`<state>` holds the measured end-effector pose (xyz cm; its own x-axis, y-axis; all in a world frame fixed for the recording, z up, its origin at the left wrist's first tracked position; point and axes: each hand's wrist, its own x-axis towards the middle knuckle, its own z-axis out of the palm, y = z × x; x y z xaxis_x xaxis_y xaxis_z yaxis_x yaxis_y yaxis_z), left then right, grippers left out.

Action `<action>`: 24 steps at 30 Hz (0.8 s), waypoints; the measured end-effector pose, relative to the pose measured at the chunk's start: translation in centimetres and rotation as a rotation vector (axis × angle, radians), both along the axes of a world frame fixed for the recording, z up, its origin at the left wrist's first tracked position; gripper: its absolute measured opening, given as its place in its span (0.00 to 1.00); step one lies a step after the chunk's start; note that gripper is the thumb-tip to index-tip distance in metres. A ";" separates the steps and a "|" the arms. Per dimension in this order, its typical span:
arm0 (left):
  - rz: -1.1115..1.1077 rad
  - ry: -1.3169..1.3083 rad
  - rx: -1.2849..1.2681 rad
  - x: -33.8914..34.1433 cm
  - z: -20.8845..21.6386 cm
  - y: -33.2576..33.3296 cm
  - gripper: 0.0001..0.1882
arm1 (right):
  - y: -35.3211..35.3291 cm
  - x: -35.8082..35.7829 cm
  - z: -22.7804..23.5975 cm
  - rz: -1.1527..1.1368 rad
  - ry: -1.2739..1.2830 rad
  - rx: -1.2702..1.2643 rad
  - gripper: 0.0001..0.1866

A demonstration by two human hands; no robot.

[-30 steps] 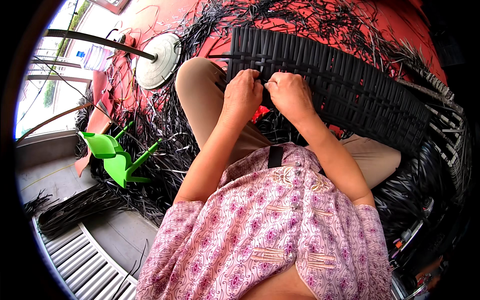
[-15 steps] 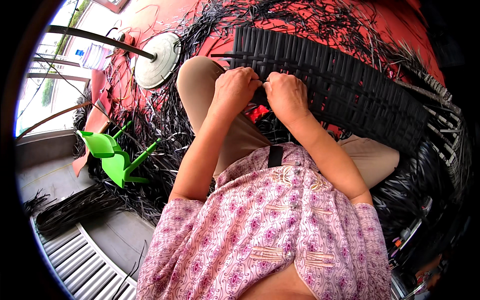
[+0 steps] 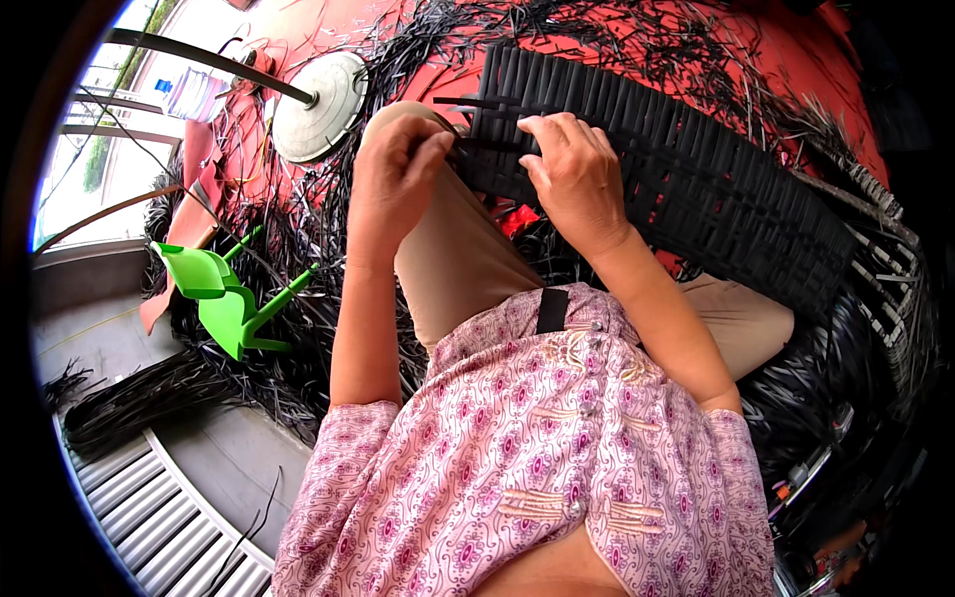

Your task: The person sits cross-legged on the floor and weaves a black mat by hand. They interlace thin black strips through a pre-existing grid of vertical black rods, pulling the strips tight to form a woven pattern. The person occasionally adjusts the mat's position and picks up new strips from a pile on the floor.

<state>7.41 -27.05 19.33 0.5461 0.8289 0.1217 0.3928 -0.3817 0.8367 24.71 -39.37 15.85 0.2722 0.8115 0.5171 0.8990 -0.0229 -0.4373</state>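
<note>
A black woven panel point(image 3: 686, 179) of flat strips lies slanted across my lap, its left end by my raised knee. My left hand point(image 3: 396, 174) is over that knee, thumb and fingers pinched on a dark strip point(image 3: 479, 145) that seems to run to the panel's left end; the fingers partly hide it. My right hand point(image 3: 579, 174) rests at the panel's near left part, thumb and forefinger apart, the other fingers curled over the strips. Another loose strip end point(image 3: 456, 100) sticks out to the left above.
Tangled black strips point(image 3: 438, 50) cover much of the red floor point(image 3: 413, 95). At the left are a green plastic chair-like piece point(image 3: 224, 298), a round grey base with a pole point(image 3: 318, 107), and a bundle of black strips point(image 3: 149, 403). A white slatted rack point(image 3: 164, 507) stands lower left.
My hands have parted. The left moved left and toward me from the panel's edge, while the right stayed near the panel and its thumb and forefinger spread.
</note>
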 end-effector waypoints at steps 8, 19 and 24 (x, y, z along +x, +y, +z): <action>-0.113 -0.190 -0.132 1.0 2.5 -0.2 0.08 | 2.3 1.3 0.7 0.346 0.712 0.079 0.11; -0.014 0.436 0.367 5.8 -6.0 -0.6 0.12 | 1.4 1.4 -2.6 -0.068 0.474 -0.033 0.10; -0.003 0.358 0.375 5.7 -7.0 -0.4 0.11 | 1.7 0.8 -3.1 -0.126 0.293 -0.098 0.08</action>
